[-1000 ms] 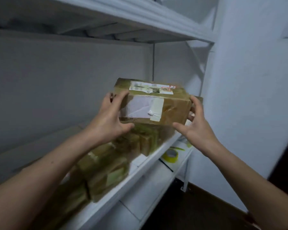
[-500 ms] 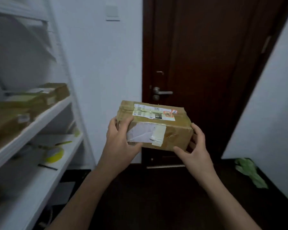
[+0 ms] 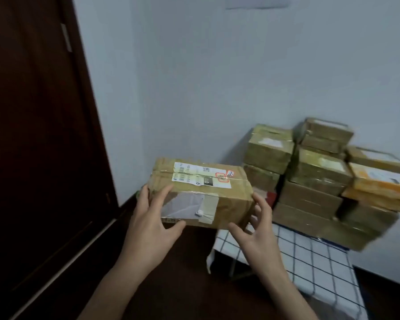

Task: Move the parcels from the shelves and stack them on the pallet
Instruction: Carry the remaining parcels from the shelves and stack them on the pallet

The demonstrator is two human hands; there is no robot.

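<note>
— Where was the parcel [image 3: 201, 192]?
— Airborne between my left hand [image 3: 153, 218] and right hand [image 3: 259, 229], fingers spread on its ends and thumbs beneath, just left of the stacked parcels [image 3: 310, 181] on the cloth-covered pallet [image 3: 310, 262]. I judged it needed a level, flat top.
— Any writing?
— On the shipping label [image 3: 201, 175], only "010" read.

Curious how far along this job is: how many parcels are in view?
About 13. One parcel is held between the left hand and right hand. Roughly twelve form the stack on the cloth-covered pallet by the wall; edges are blurred, and others may hide behind.
</note>
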